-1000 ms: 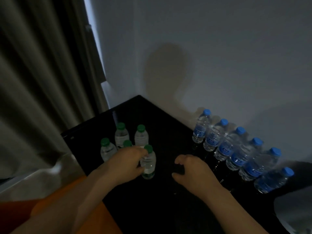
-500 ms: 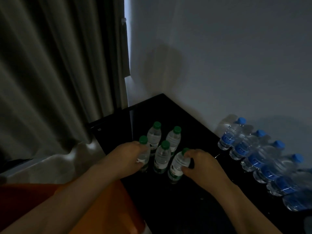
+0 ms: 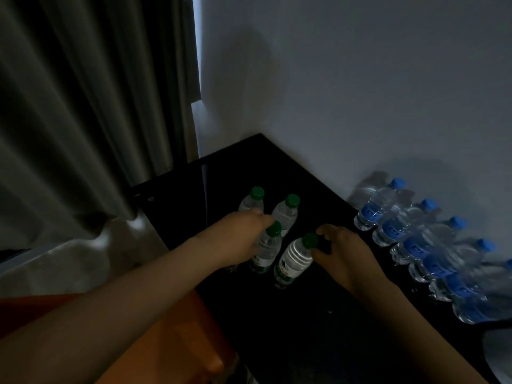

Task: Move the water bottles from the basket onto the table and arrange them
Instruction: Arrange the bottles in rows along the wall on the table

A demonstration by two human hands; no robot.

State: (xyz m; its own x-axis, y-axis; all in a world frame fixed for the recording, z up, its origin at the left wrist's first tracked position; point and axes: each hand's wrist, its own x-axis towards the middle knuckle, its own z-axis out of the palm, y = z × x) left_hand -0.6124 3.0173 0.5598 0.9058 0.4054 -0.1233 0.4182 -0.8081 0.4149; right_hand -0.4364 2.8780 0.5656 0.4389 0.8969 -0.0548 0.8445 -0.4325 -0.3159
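Observation:
Several small green-capped water bottles stand clustered on the black table (image 3: 277,167). My left hand (image 3: 238,239) curls round the left side of the middle green-capped bottle (image 3: 267,249) and hides what lies beneath the palm. My right hand (image 3: 346,253) pinches the neck of the front green-capped bottle (image 3: 292,260), which leans to the right. Two more green-capped bottles (image 3: 285,214) stand upright just behind them. No basket is recognisable in view.
A row of several blue-capped bottles (image 3: 393,231) lines the wall on the right. A grey curtain (image 3: 83,120) hangs to the left of the table. An orange surface (image 3: 171,328) lies under my left forearm, beside the table's near-left edge.
The view shifted left. My right hand came from the bare tabletop to the front bottle and tilts it. My left hand moved from the front bottle to the left side of the cluster.

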